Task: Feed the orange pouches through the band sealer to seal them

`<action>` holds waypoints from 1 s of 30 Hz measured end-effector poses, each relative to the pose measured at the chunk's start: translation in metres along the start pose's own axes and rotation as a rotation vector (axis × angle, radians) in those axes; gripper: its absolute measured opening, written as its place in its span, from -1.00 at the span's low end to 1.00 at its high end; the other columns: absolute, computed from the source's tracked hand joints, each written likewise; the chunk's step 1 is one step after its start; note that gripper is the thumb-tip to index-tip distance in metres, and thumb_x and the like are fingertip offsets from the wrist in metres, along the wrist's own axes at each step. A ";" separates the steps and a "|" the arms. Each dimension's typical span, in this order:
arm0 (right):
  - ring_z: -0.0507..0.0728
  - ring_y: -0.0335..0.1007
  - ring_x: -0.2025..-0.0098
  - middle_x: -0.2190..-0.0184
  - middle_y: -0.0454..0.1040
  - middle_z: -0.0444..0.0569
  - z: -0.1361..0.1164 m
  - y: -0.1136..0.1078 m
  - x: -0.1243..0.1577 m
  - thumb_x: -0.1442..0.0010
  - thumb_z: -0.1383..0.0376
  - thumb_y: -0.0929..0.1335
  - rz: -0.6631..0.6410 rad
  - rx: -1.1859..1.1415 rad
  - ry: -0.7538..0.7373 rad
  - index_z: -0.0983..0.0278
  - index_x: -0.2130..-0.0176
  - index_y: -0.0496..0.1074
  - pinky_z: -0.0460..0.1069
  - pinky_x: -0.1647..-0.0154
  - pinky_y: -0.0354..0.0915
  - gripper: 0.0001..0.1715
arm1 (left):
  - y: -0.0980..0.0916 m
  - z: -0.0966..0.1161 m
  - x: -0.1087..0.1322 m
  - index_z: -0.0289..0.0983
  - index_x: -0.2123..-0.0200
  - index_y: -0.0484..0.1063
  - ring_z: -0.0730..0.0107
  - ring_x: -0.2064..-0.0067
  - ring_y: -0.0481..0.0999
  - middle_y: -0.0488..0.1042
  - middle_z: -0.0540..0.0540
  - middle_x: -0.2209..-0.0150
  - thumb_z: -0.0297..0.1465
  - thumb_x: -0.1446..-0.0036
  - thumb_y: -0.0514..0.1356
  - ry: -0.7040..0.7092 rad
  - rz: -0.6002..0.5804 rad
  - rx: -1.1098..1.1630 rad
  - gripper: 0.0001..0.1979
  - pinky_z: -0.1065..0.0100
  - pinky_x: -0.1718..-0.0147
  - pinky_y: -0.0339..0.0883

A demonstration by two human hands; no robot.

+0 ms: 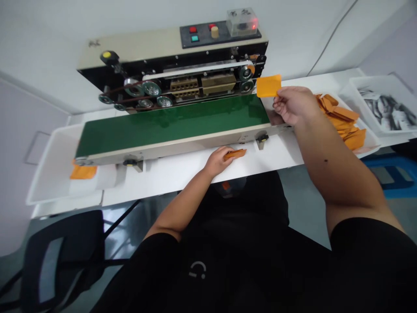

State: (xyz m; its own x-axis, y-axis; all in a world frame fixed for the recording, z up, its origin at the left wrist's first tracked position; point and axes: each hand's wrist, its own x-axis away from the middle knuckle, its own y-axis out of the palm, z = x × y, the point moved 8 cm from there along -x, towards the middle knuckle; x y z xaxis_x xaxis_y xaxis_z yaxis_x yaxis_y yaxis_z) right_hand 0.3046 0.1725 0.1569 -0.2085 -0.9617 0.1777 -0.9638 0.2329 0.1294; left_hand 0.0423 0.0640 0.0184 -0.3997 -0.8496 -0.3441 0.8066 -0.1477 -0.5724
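A flat orange packet (269, 86) is pinched at its lower right corner by the right hand (295, 106) and is held beside the right end of the machine (169, 80). Orange material (239, 153) is grasped in the left hand (220, 161), near the front of the green conveyor belt (172, 124). Loose orange packets (343, 124) are heaped in a white tray (374, 143) at right.
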 end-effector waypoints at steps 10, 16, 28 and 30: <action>-0.08 0.28 0.55 0.58 0.39 -0.16 0.015 0.034 -0.034 -0.41 0.48 0.36 0.011 0.111 0.083 0.36 0.24 0.42 -0.17 0.46 0.33 -0.87 | 0.002 -0.001 0.001 -0.19 -0.03 0.53 0.15 -0.01 0.62 0.63 -0.17 0.04 -0.25 -0.34 0.32 0.007 -0.024 0.019 -0.74 0.13 -0.02 0.51; -0.08 0.35 0.58 0.48 0.51 -0.05 -0.004 0.069 -0.018 -0.48 0.30 0.36 -0.016 0.295 -0.001 0.41 0.21 0.42 -0.18 0.54 0.24 -0.78 | 0.000 0.004 -0.001 -0.19 0.00 0.54 0.16 0.03 0.61 0.63 -0.15 0.08 -0.30 -0.32 0.33 -0.006 -0.046 0.011 -0.78 0.15 0.02 0.49; 0.05 0.44 0.30 0.16 0.54 -0.02 0.136 0.021 0.119 -0.28 0.18 0.45 -0.087 0.544 -0.433 0.24 0.06 0.54 -0.04 0.31 0.35 -0.74 | -0.005 0.007 0.001 -0.24 -0.01 0.54 0.18 0.02 0.62 0.64 -0.15 0.05 -0.41 -0.25 0.28 -0.053 -0.026 0.066 -0.74 0.20 -0.03 0.47; 0.06 0.42 0.30 0.10 0.53 -0.01 0.167 0.016 0.119 -0.23 0.18 0.47 -0.073 0.570 -0.369 0.23 0.00 0.52 -0.01 0.29 0.36 -0.64 | -0.005 0.003 0.001 -0.23 0.02 0.55 0.19 0.04 0.62 0.65 -0.14 0.07 -0.37 -0.26 0.29 -0.082 -0.012 0.062 -0.77 0.21 0.00 0.47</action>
State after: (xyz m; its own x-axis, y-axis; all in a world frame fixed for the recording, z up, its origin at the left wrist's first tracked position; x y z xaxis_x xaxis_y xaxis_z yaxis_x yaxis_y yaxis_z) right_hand 0.2364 0.0379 0.0177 -0.0847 -0.9819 -0.1694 -0.8934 0.1501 -0.4235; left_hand 0.0391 0.0624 0.0236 -0.3745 -0.8859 -0.2739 0.8285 -0.1870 -0.5278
